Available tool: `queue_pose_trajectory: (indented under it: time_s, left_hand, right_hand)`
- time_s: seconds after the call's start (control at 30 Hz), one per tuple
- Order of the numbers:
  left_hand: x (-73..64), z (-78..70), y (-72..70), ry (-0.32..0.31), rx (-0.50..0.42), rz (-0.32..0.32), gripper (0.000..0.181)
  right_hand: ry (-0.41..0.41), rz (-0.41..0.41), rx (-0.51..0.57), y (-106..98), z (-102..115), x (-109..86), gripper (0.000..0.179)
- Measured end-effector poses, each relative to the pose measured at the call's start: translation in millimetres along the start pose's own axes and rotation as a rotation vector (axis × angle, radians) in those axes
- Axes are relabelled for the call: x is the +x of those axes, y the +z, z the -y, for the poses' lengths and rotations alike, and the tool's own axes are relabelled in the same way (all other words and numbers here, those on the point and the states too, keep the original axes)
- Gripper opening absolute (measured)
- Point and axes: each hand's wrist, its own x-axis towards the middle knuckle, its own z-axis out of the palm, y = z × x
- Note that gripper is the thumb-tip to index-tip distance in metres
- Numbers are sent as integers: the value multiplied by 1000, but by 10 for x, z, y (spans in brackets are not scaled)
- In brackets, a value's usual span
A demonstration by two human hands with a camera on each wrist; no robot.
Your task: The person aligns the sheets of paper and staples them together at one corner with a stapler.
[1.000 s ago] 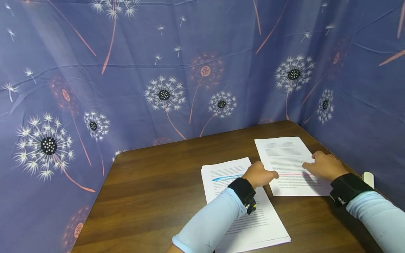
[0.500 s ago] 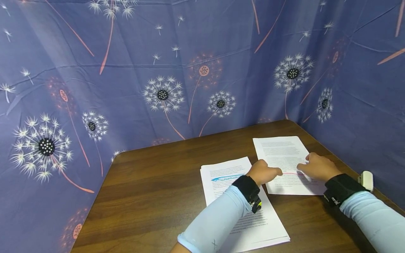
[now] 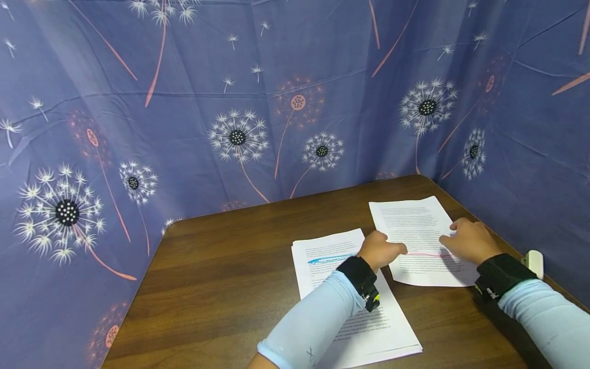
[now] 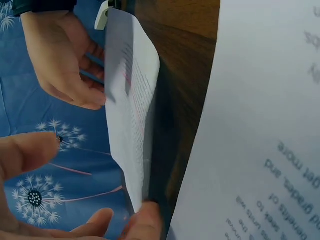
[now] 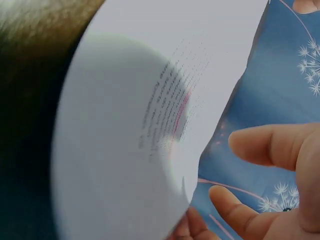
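Observation:
A printed sheet of paper (image 3: 410, 220) with a pink line across its text lies at the right of the table, bowed and partly raised off the wood. At its left edge is my left hand (image 3: 380, 251); a fingertip (image 4: 145, 217) touches that edge, while the thumb stands apart from the paper. My right hand (image 3: 472, 243) is at the opposite edge. In the right wrist view its thumb (image 5: 267, 145) is off the sheet, and some fingers (image 5: 192, 227) reach partly behind the paper. Below my left forearm lies a paper stack (image 3: 322, 251) with a blue highlighter mark.
The brown wooden table (image 3: 221, 277) stretches to the left of the papers. A blue dandelion-print curtain (image 3: 184, 128) hangs behind and along the right side. Near the right table edge sits a small white object (image 3: 534, 262).
The sheet with the pink line has bowed upward, its near edge now curved. Both hands shifted slightly left, then a little back; the paper stack has stayed in place.

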Motion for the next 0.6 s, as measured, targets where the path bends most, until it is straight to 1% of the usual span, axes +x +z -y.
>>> queue_pose_trajectory:
  time_s: [0.13,0.23,0.3,0.43,0.53,0.6]
  left_hand:
    - [9,-1,-19,1,58,-25,64]
    - [17,12,-46,3,59,-45,61]
    - [25,29,-67,19,49,-66,57]
    - [41,61,-118,78,58,-103,47]
    - [46,63,-172,106,40,-97,41]
    - [49,51,-221,116,10,-86,37]
  right_hand:
    - [-50,-77,6,-8,-12,-5,54]
    - [-75,-114,6,-16,8,-16,48]
    - [-80,-130,14,-21,34,-30,44]
    - [-92,-163,41,-49,100,-79,37]
    - [-113,-190,58,-93,144,-123,32]
    - [-127,-201,69,-135,177,-151,31]
